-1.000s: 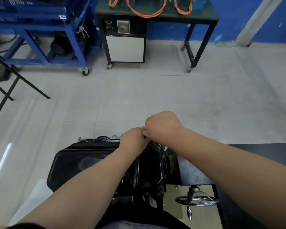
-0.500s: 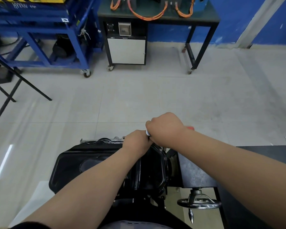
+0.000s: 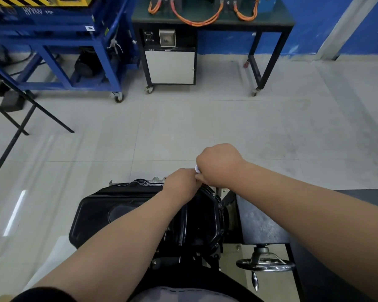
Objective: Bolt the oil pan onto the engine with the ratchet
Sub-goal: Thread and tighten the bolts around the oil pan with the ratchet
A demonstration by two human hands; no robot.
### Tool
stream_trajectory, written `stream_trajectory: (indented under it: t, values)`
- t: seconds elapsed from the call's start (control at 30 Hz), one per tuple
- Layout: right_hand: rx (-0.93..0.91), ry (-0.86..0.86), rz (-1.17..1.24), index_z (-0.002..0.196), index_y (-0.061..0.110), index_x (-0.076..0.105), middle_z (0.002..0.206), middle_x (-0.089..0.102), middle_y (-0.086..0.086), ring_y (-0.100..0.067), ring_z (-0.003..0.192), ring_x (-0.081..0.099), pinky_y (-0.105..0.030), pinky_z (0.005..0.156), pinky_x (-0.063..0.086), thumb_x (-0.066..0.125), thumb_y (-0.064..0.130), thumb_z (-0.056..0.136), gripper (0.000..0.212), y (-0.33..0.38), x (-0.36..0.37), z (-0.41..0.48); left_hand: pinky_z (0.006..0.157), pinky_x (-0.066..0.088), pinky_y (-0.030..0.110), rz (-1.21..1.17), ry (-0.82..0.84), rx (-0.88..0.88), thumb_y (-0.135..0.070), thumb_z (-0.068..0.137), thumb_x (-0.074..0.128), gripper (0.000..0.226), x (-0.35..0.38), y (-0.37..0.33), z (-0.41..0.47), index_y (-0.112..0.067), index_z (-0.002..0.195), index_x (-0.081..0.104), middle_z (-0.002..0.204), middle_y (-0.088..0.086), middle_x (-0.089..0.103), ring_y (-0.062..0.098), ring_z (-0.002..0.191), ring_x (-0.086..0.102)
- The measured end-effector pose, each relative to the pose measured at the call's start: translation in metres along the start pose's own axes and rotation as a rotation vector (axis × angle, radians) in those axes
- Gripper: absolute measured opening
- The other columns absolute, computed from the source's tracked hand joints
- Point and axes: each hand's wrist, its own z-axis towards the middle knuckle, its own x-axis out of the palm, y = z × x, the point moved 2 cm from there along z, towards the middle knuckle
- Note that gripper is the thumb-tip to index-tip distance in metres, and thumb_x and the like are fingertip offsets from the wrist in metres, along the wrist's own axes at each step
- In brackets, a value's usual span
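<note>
The black oil pan (image 3: 122, 214) lies on the engine, just below me, with bolts along its right flange (image 3: 219, 205). Both of my hands are balled at the pan's far rim and touch each other. My right hand (image 3: 219, 164) is curled over the ratchet (image 3: 197, 168), of which only a small silver end shows between the hands. My left hand (image 3: 180, 184) is fisted right beside it, its fingers hidden on the far side, and seems to grip the tool's lower part over the rim.
The engine hangs on a black stand (image 3: 260, 223) with a chrome handwheel (image 3: 265, 264) at the lower right. Across the tiled floor stand a blue wheeled frame (image 3: 59, 51) and a dark bench (image 3: 214, 25) with orange cables. Black folding legs (image 3: 15, 118) reach in from the left.
Both hands stay at the same spot on the far rim, the right one shifting only slightly. A red tip that showed past my right wrist half a second ago is hidden now.
</note>
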Motion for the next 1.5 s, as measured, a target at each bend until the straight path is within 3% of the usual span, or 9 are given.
stream_trajectory:
  t: [0.23,0.4,0.6,0.7,0.8,1.0,1.2,1.37,1.5]
  values:
    - [-0.265,-0.069,-0.224,0.108,0.017,0.058,0.111,0.059,-0.002,-0.024,0.104,0.053,-0.033,0.086,0.038,0.047,0.016,0.093,0.019,0.007,-0.004,0.002,0.068,0.045,0.032,-0.007,-0.012,0.044,-0.017,0.092,0.033,0.026,0.005,0.002,-0.002,-0.011,0.1,0.057,0.102,0.011,0.064,0.029,0.089,0.061]
    - [0.069,0.113,0.015,0.075,0.018,0.055,0.07,0.051,0.001,-0.023,0.064,0.051,-0.029,0.062,0.039,0.033,0.036,0.097,0.036,0.015,0.001,-0.001,0.067,0.039,0.028,-0.001,0.009,-0.028,-0.024,0.087,0.036,0.023,0.001,0.006,-0.003,-0.02,0.078,0.057,0.095,0.01,0.068,0.03,0.082,0.059]
    - [-0.245,-0.08,-0.236,0.112,0.013,0.055,0.111,0.057,-0.005,-0.025,0.101,0.055,-0.034,0.085,0.038,0.044,0.014,0.093,0.022,0.019,-0.006,0.003,0.073,0.046,0.031,-0.171,0.008,-0.077,-0.021,0.09,0.041,0.022,0.007,0.008,-0.011,-0.013,0.098,0.06,0.099,0.007,0.064,0.028,0.093,0.061]
    - [-0.007,0.045,-0.063,0.101,0.011,0.057,0.099,0.064,-0.004,-0.024,0.077,0.056,-0.03,0.069,0.04,0.041,0.021,0.096,0.019,0.019,0.001,0.002,0.065,0.04,0.026,-0.201,0.019,-0.097,-0.022,0.085,0.045,0.017,0.002,0.008,-0.01,-0.02,0.072,0.055,0.081,0.004,0.064,0.029,0.087,0.062]
    - [0.167,0.148,0.042,0.085,0.013,0.052,0.087,0.062,-0.002,-0.025,0.07,0.053,-0.027,0.058,0.038,0.04,0.021,0.096,0.018,0.018,0.006,0.005,0.069,0.038,0.028,-0.121,0.014,-0.064,-0.014,0.085,0.037,0.026,0.001,0.004,-0.003,-0.014,0.087,0.063,0.098,0.011,0.068,0.032,0.093,0.062]
    - [-0.222,-0.047,-0.236,0.107,0.013,0.055,0.105,0.057,-0.004,-0.025,0.096,0.058,-0.032,0.077,0.035,0.05,0.011,0.088,0.019,0.007,-0.006,0.006,0.064,0.037,0.03,-0.009,-0.057,0.045,-0.031,0.095,0.029,0.038,0.007,0.004,0.0,-0.011,0.101,0.061,0.1,0.014,0.065,0.032,0.09,0.062]
    - [0.159,0.03,0.045,0.081,0.019,0.056,0.093,0.064,-0.001,-0.025,0.069,0.051,-0.028,0.061,0.036,0.043,0.023,0.094,0.019,0.007,0.008,0.008,0.069,0.038,0.028,-0.026,-0.055,0.007,-0.027,0.092,0.032,0.036,0.005,0.006,0.005,-0.015,0.092,0.066,0.1,0.01,0.069,0.031,0.09,0.062]
    - [-0.144,-0.07,-0.179,0.104,0.012,0.054,0.105,0.057,-0.005,-0.026,0.093,0.057,-0.033,0.073,0.037,0.05,0.01,0.087,0.017,0.0,-0.003,0.014,0.063,0.038,0.031,0.005,-0.099,0.053,-0.037,0.097,0.03,0.041,0.005,0.004,0.004,-0.009,0.098,0.06,0.094,0.015,0.067,0.034,0.088,0.063]
    - [0.213,0.123,0.056,0.085,0.015,0.057,0.088,0.061,0.0,-0.024,0.072,0.054,-0.027,0.055,0.035,0.045,0.02,0.093,0.016,0.007,0.01,0.012,0.067,0.039,0.03,-0.063,-0.062,0.026,-0.038,0.092,0.035,0.034,0.004,0.01,0.005,-0.016,0.099,0.06,0.101,0.01,0.068,0.031,0.093,0.061]
